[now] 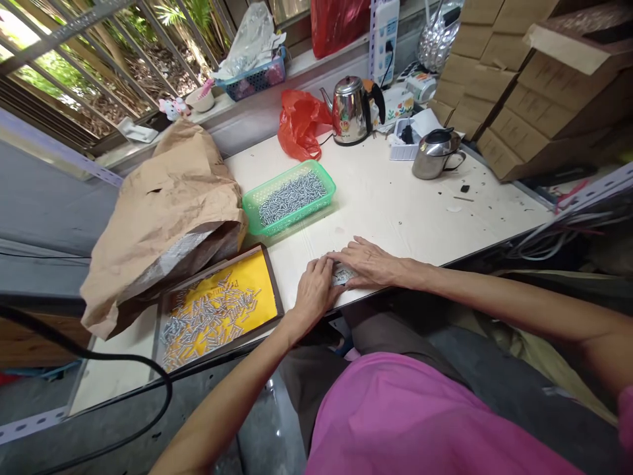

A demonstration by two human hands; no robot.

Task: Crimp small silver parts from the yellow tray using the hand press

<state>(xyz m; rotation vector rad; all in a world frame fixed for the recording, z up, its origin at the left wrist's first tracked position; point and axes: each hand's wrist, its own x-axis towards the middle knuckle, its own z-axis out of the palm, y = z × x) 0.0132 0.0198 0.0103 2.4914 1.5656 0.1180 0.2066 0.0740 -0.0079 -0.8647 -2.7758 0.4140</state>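
Metal pins (342, 274), a small heap of them, lie on the white table (395, 198) close to its near edge, between your two hands. Your left hand (316, 287) rests palm down with its fingers bent over the heap's left side; whether they pinch any pin cannot be told. Your right hand (368, 260) lies flat and spread, fingertips touching the heap from the right and holding nothing. Set so, the hands appear to pen the loose pins in, which would keep them from rolling off the edge just beside them.

A green basket (291, 221), filled with similar pins, stands farther back on the table, within easy reach of either hand. To your left, a framed tray (273, 280) with a yellow lining sits lower than the tabletop and carries scattered pins; its place beside the left hand seems to suit short transfers. A brown paper bag (168, 204) slumps over the tray's far corner and narrows access to it.

Well apart at the back stand a steel kettle (350, 111), a red plastic bag (299, 125), a smaller steel jug (435, 153) and stacked cardboard boxes (519, 99). A black cable (123, 369) loops below the tray.
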